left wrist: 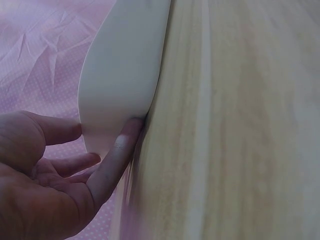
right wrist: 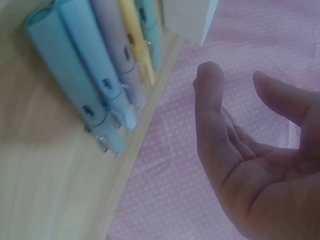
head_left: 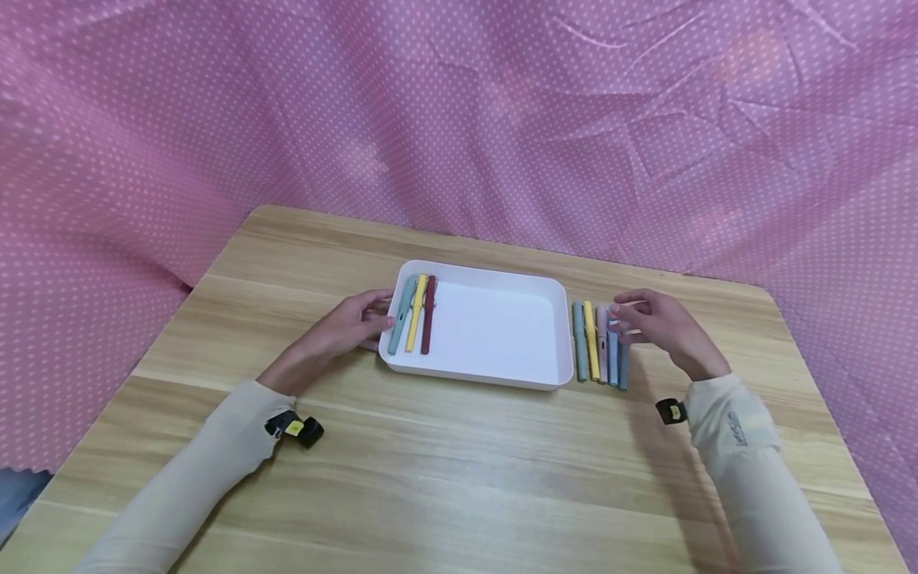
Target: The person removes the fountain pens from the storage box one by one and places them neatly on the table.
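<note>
The right hand (head_left: 667, 323) is nearer to the row of five slender, clipped pastel pens (head_left: 602, 347), which lies on the pale wood-grain desk (head_left: 473, 462), beneath its fingertips and stretching leftward from them. The pens' long axes run roughly crosswise to these fingers, which are parted and grasp nothing. Past the row from them sits the shallow white rectangular tray (head_left: 495, 335), its far end lightly held by the left hand's (head_left: 350, 323) fingers.

The left-wrist view crops the tray (left wrist: 122, 55), and sleeve lettering (head_left: 737, 429) seems unreadably small.
</note>
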`<state>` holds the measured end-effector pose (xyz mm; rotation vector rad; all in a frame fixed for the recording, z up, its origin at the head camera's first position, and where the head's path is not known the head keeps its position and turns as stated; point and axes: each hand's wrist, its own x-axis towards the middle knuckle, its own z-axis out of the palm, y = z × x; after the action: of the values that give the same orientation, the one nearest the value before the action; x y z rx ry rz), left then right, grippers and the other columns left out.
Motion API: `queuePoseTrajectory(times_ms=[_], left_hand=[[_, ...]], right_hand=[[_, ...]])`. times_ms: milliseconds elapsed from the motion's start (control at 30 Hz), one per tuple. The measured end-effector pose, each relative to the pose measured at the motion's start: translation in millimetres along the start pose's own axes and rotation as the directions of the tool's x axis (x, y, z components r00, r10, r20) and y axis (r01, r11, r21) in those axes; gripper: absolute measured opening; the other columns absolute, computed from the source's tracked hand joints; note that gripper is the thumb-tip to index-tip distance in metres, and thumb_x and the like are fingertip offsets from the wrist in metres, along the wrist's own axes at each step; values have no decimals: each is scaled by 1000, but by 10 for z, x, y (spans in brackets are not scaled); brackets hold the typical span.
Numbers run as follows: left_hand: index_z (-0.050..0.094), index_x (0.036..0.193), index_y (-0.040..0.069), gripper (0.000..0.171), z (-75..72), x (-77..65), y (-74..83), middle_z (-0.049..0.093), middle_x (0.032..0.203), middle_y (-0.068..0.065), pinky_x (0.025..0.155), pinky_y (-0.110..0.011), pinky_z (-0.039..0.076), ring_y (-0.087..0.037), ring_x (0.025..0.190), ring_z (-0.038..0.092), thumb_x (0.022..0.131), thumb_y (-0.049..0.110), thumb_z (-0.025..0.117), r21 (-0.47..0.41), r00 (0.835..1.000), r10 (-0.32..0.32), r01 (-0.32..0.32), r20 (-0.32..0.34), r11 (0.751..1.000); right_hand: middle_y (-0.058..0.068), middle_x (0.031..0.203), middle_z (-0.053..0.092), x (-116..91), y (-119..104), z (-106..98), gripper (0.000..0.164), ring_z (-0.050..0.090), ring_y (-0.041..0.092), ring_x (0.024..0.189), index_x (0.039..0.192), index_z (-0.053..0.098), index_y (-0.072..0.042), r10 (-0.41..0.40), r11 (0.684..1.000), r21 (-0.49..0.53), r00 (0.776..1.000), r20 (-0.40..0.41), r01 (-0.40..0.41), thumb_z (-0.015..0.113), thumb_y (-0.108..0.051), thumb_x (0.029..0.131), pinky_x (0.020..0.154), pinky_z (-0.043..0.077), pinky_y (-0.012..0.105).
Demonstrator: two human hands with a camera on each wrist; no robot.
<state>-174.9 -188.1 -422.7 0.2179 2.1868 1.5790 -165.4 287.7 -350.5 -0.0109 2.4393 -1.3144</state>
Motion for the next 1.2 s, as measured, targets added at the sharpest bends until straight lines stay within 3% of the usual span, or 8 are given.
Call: queuePoseTrajectory(times_ms=[233,467,900,1200], left_hand=[[24,163,0,64,0,12,14,44,151,-28,92,-37,63,-43,132,53,107,7,55,-21,1000,-2,2,6,1000],[24,163,0,64,-5,16,11,44,151,-28,92,-37,63,-43,131,53,107,7,55,-33,1000,-10,10,8,999],[24,163,0,62,10,4,13,42,152,-28,92,-37,63,-43,133,52,108,6,53,-3,1000,-10,10,4,1000],[24,163,-1,63,5,1,5,44,151,-28,92,-37,63,-43,132,53,108,7,54,-21,1000,0,0,4,1000]], right_hand=[[34,137,57,62,-146,68,55,63,41,120,150,38,13,-17,1000,-17,1000,7,17,50,-24,111,99,60,45],[36,134,57,131,-280,150,53,66,38,114,147,41,13,-40,999,-10,999,21,40,53,-22,110,95,62,43],[32,135,59,267,-528,297,49,65,39,117,146,43,12,-51,998,-26,997,58,52,54,-20,110,93,63,38],[32,130,61,435,-661,512,42,66,40,115,138,52,11,-60,998,-27,993,99,63,58,-18,108,93,63,39]])
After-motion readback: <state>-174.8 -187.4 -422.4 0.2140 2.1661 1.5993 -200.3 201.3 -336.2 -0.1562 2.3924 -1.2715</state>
